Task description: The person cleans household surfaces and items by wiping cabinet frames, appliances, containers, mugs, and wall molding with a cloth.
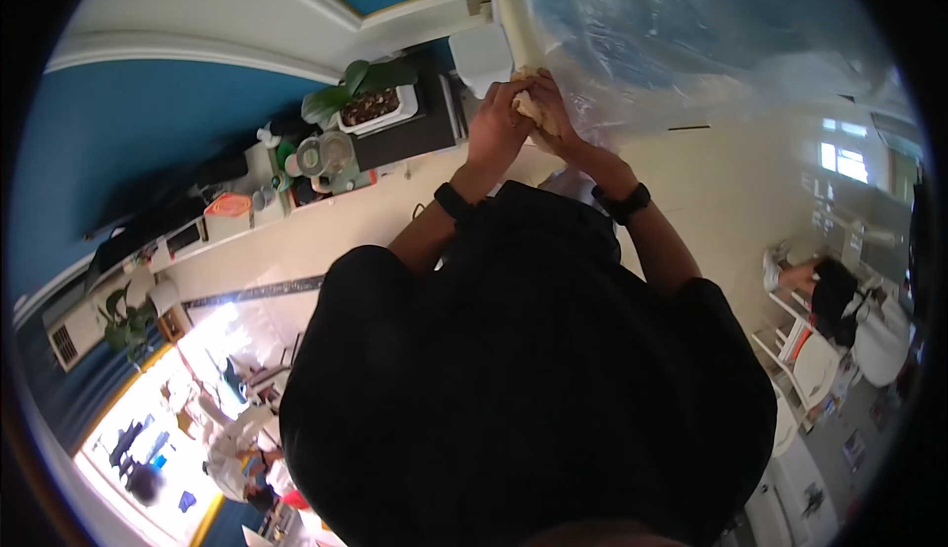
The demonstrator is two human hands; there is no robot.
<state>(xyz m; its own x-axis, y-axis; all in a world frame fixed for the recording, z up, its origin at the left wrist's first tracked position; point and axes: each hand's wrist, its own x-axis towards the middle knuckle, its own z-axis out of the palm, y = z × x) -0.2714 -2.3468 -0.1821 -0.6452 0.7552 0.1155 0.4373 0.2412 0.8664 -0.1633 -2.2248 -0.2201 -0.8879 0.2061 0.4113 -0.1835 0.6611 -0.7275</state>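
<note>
My left hand [497, 124] and my right hand [551, 108] meet in front of me at the top middle of the head view. Between them they grip a crumpled, pale beige piece [528, 108], which could be cloth or paper. The fingers of both hands are curled round it and hide part of it. Right beside my right hand hangs a big sheet of clear plastic [691, 34] over something bluish. A white box-like bin [482, 56] stands just beyond my left hand. Each wrist wears a dark band.
To the left, a white planter [380, 117] with a leafy plant sits on a dark cabinet top [420, 122]. A cluttered shelf [267, 196] runs along the blue wall. At right, a person [839, 300] is near white chairs [815, 369]. Pale floor [681, 192] lies below.
</note>
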